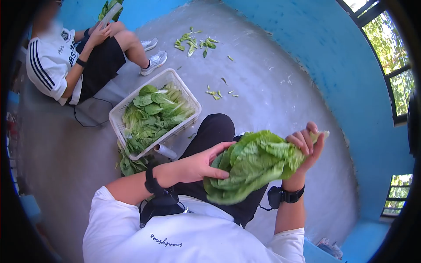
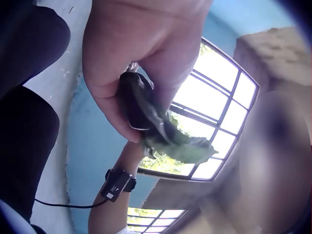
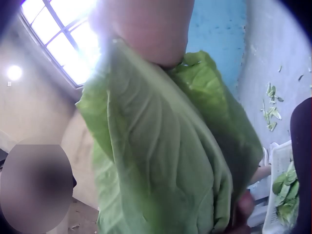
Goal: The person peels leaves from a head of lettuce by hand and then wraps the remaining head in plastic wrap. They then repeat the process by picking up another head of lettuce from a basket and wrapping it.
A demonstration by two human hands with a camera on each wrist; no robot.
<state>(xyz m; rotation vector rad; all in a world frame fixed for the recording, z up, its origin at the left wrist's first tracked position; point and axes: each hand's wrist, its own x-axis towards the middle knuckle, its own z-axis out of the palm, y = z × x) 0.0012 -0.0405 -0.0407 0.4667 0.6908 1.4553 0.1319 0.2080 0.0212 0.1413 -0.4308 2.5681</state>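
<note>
A leafy green head of romaine lettuce lies slantwise over my lap, held between both hands. My right hand grips it near the pale stem end, fingers curled around, with the stub poking out past them. At the leafy end, my left hand holds the leaves between thumb and fingers. From the left wrist view, that thumb and those fingers close around the dark, shaded leaves. Broad ribbed leaves fill the right wrist view below the right hand, hiding most of its fingers.
A white plastic crate of loose lettuce leaves stands ahead to the left, with a pale tube beside it. Another person sits beyond, holding greens. Leaf scraps lie on the grey floor; a blue wall bounds the right.
</note>
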